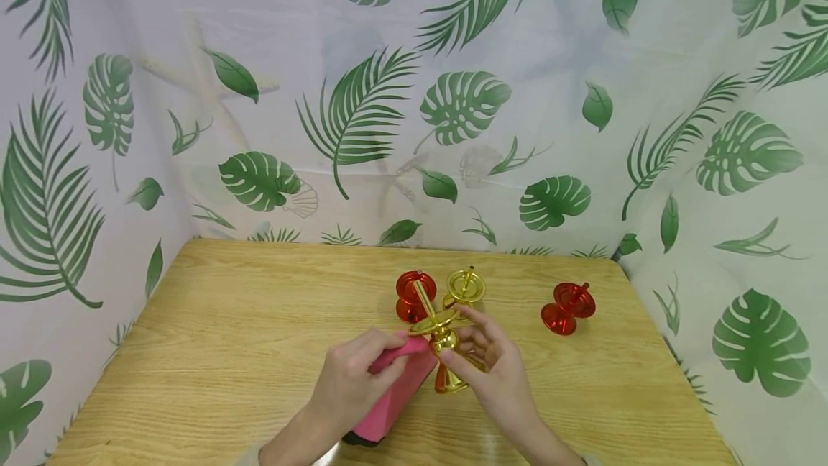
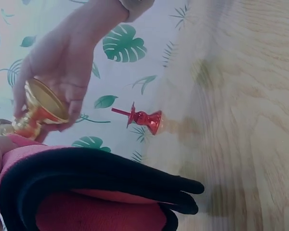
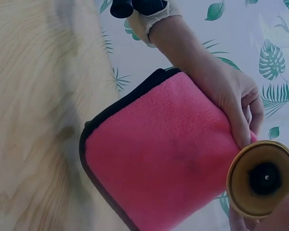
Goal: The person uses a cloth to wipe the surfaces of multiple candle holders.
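A gold candle holder [image 1: 445,340] with a long spike and a round dish is held tilted in my right hand [image 1: 501,372], the thumb and fingers around its stem and base. In my left hand [image 1: 352,372], a folded pink cloth [image 1: 397,398] with black edging is pinched near its upper corner. That corner meets the gold holder just under its dish. The right wrist view looks into the holder's hollow round base [image 3: 238,192], with the cloth [image 3: 159,144] hanging beside it.
Behind the hands, a red candle holder [image 1: 409,300] and a second gold one [image 1: 467,286] stand close together. Another red candle holder [image 1: 561,316] is farther right on the wooden table [image 1: 226,336]. Leaf-patterned fabric [image 1: 362,200] encloses the back and sides.
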`<state>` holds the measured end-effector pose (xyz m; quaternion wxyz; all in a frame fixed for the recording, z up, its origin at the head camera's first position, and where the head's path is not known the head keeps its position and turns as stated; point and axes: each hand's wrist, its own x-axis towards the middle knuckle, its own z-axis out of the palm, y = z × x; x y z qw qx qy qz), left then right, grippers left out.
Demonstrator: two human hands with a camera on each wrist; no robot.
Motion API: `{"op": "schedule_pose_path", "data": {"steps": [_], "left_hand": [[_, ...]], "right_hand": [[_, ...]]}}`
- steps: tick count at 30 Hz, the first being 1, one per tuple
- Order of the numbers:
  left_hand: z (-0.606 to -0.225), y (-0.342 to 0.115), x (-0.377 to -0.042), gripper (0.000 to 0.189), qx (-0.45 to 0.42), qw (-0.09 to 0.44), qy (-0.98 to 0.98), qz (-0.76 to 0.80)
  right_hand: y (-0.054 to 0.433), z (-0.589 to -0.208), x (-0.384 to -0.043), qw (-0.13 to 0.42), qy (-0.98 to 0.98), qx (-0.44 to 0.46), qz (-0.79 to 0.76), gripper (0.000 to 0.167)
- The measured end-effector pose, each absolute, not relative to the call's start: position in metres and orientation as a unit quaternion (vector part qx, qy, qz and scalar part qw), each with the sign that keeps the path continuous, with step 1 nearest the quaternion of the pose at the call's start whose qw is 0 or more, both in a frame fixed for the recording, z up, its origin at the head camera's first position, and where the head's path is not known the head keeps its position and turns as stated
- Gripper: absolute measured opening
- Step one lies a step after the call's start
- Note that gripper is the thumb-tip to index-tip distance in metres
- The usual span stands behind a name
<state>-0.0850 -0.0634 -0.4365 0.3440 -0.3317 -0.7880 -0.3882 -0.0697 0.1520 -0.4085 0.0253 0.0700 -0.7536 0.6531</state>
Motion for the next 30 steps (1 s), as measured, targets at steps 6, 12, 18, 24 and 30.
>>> {"op": "schedule_pose_path", "data": {"steps": [6, 12, 18, 24, 30], "left_hand": [[-0.43, -0.061, -0.081, 0.031, -0.34, 0.338, -0.781, -0.401], [-0.426, -0.06, -0.081, 0.032, -0.342, 0.341, -0.781, -0.397], [-0.426, -0.06, -0.08, 0.03, -0.341, 0.335, -0.783, -0.397], [-0.424, -0.056, -0.08, 0.031, -0.341, 0.339, -0.783, -0.394], [-0.422, -0.053, -0.079, 0.029, -0.345, 0.34, -0.781, -0.394]], "right_hand": [[0.153, -0.41, -0.071, 0.015, -0.763, 0.068, 0.642, 0.061], [0.161, -0.411, -0.074, -0.054, -0.73, 0.12, 0.671, 0.062], [0.168, -0.414, -0.077, -0.078, -0.709, 0.164, 0.682, 0.058], [0.161, -0.416, -0.074, 0.037, -0.776, 0.163, 0.607, 0.058], [0.152, -0.421, -0.07, 0.181, -0.835, 0.192, 0.482, 0.067]]}}
